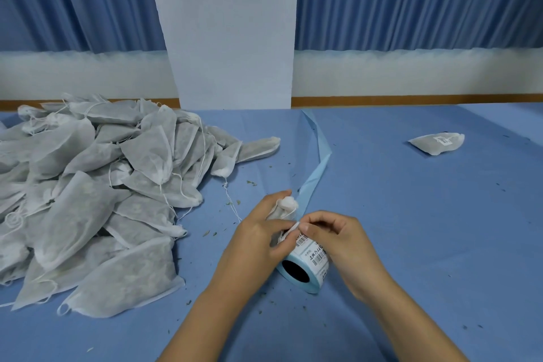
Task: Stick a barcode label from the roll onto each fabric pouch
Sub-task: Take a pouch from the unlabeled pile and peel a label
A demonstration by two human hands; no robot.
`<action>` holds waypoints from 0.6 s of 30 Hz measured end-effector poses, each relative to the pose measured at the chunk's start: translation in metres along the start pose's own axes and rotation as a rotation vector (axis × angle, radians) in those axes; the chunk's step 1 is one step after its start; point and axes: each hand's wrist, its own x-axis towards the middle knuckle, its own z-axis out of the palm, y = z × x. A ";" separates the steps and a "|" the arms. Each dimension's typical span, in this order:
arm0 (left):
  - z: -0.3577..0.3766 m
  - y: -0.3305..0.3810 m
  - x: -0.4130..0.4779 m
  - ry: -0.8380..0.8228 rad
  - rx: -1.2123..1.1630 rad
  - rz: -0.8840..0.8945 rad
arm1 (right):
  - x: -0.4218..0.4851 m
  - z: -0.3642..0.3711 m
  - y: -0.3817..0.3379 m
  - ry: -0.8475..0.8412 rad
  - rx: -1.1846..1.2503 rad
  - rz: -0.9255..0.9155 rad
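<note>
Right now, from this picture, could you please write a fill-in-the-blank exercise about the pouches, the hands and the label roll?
1. The pile of pouches lies on the person's ____ side.
2. The left hand grips exactly ____ pouch.
3. The right hand pinches a label at the roll, which lies on a ____ tablecloth.
4. The lone pouch at far right is already ____.
Missing words: left; one; blue; labelled.

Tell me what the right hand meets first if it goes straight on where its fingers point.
Pointing left and pinching a label, the right hand would probably meet the left hand and the pouch it holds, above the label roll; depth is unclear.
</note>
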 end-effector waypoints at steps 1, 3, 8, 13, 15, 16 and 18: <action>0.000 0.000 0.000 0.004 -0.010 -0.011 | 0.000 -0.001 0.000 0.004 -0.007 0.000; 0.002 -0.001 -0.001 0.012 -0.011 -0.027 | 0.001 -0.002 0.000 0.003 -0.007 0.004; 0.003 -0.001 -0.001 0.015 -0.023 -0.022 | 0.000 -0.002 -0.002 -0.028 0.005 0.024; 0.003 -0.002 -0.001 0.022 -0.035 -0.021 | 0.000 -0.001 -0.002 -0.013 -0.007 0.020; 0.003 -0.003 0.000 0.001 -0.043 -0.017 | 0.000 0.000 -0.001 -0.005 -0.007 0.018; 0.003 -0.003 0.000 -0.015 -0.050 -0.014 | 0.000 0.000 0.000 0.001 -0.006 0.017; 0.003 -0.004 0.000 -0.035 -0.057 -0.012 | -0.001 0.000 0.001 0.010 0.004 0.026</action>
